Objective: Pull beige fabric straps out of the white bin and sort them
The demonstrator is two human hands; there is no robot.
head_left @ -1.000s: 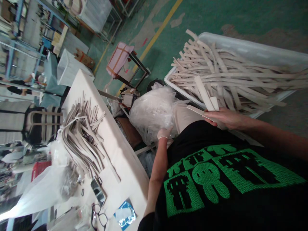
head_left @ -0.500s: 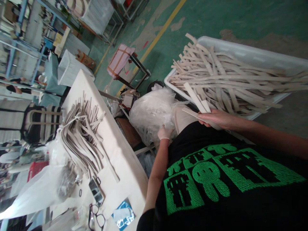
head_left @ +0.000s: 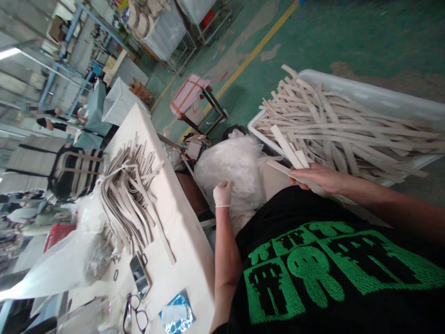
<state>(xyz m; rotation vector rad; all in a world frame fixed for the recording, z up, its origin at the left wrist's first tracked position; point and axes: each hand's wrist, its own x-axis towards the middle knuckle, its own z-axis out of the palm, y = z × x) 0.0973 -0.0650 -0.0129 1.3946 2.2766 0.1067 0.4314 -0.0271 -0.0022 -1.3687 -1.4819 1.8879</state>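
Note:
My right hand is closed around a few flat beige strips, whose ends fan out past the fingers. Wearing a pale glove, my left hand has its fingers curled in; what is in them, if anything, I cannot make out. It stands in front of a clear plastic bag close to my lap. To the right, a white plastic tub is heaped with long beige strips. A tied bundle of similar strips lies on the pale table at left.
On the table are a phone, eyeglasses and a blue packet. A stool with a pink cover stands on the green floor ahead. Beyond the table are a white bin and another person.
My left hand has lifted off the plastic bag and moved left toward the table edge, its fingers curled. My right hand still holds the strips. The view has shifted slightly.

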